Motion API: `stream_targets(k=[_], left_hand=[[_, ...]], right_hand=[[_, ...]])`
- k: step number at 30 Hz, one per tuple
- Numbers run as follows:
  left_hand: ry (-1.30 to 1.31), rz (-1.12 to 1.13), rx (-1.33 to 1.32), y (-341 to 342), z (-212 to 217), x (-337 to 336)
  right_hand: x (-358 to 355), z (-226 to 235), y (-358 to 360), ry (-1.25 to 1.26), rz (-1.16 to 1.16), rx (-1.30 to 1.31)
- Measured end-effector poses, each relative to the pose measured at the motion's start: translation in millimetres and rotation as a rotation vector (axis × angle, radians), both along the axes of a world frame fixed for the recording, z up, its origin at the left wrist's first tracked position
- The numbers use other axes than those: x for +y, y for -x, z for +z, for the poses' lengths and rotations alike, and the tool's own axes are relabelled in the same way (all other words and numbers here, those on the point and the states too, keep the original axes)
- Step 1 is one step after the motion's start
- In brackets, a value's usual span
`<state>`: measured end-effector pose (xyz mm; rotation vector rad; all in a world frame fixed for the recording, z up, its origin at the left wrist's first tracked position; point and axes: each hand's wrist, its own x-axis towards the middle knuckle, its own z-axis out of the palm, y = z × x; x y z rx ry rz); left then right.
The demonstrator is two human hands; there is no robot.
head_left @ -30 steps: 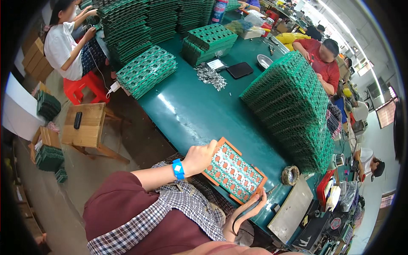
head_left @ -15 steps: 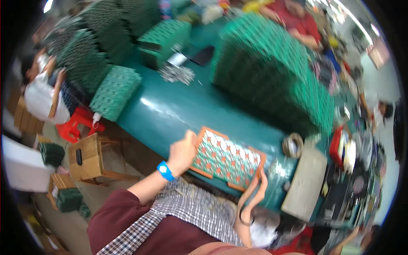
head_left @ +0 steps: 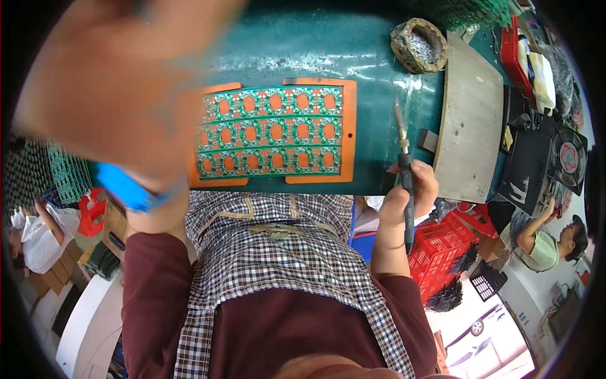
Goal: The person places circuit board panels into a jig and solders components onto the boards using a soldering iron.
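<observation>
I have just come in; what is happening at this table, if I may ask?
A green circuit board panel sits in an orange fixture on the green table. The right hand holds a soldering iron, its tip apart from the panel. The left hand, blurred, hides the panel's left end; I cannot tell whether it holds anything.
</observation>
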<state>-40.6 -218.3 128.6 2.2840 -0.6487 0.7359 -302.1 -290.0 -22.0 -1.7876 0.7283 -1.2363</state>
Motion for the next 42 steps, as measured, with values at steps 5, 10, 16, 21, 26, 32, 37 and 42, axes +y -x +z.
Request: stream_targets(k=[5,10,16,21,26,32,37,42], left_hand=[[-0.137,-0.757,0.345,56.8,-94.7,40.4],[-0.225,-0.745,0.513,72.3,-86.0,66.8],[-0.145,-0.748,0.413,66.9,-91.7,62.0],[-0.185,-0.658,0.487,52.8,-83.5,52.3],[-0.224,-0.688,0.586,55.4,-83.1,43.0],[-0.218,-0.708,0.552,56.1,-84.6,41.0],[-0.236,-0.708,0.519,58.3,-89.0,38.9],[-0.204,-0.725,0.461,57.3,-89.1,40.4]], right_hand=[[-0.8,25.9,-2.2,0.035,0.145,0.14],[13.1,52.5,5.4,0.141,0.257,0.159],[13.0,66.3,-16.2,0.202,0.276,0.271],[8.5,73.5,-25.5,0.118,0.248,0.366],[4.9,77.4,-38.7,0.13,0.243,0.409],[1.8,79.1,-47.0,0.171,0.3,0.389],[-0.3,77.7,-50.1,0.192,0.314,0.379],[1.9,80.7,-38.4,0.181,0.187,0.399]])
